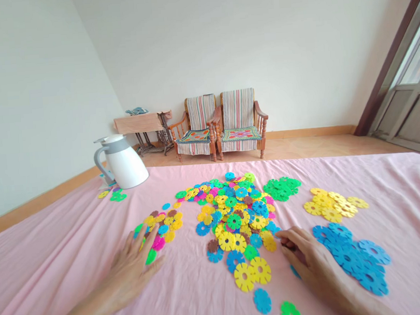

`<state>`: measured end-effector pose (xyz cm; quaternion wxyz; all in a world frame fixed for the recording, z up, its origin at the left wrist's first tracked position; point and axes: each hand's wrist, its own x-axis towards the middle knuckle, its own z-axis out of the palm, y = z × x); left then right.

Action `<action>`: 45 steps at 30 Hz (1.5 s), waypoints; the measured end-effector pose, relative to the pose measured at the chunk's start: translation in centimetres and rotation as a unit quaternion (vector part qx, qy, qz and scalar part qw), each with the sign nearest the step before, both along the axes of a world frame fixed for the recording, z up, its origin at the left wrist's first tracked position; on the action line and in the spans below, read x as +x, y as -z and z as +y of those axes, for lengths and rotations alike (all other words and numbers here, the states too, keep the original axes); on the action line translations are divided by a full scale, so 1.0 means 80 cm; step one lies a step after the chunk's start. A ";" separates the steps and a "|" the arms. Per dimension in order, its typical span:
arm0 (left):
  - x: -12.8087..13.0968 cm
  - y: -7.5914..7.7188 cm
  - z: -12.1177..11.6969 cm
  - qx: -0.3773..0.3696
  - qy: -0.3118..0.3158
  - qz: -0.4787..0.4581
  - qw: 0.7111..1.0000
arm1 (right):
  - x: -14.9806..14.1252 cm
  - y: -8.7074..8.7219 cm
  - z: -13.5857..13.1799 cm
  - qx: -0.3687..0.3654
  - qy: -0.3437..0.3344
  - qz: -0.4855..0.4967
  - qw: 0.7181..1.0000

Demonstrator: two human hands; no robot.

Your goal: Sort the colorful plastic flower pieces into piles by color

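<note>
The person's left hand lies open and nearly flat on a pink cloth, fingers spread, with its fingertips at a loose patch of mixed plastic snowflake discs, just beside a green disc and a magenta disc; it does not appear to grip anything. The right hand is curled, its fingers drawn in at the lower right edge of the main heap of multicoloured discs, close to a yellow disc. Whether it holds a disc inside those fingers cannot be told, and a blue disc lies just under its edge. Beyond the heap sit three single-colour groups: green discs, yellow discs and, right beside the right hand, blue discs. A lone blue disc and a lone green disc lie nearest the person. At the far left corner of the cloth stands a white plastic thermal jug, with a few discs near it. Farther off, two striped wooden armchairs stand against the wall, beside a treadle sewing table.
</note>
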<state>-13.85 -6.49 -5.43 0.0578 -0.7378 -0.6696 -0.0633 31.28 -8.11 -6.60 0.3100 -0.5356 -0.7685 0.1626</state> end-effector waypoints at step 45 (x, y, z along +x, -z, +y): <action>0.254 -0.023 0.037 0.059 0.359 -0.224 0.904 | -0.008 -0.019 -0.010 0.038 -0.007 0.041 0.998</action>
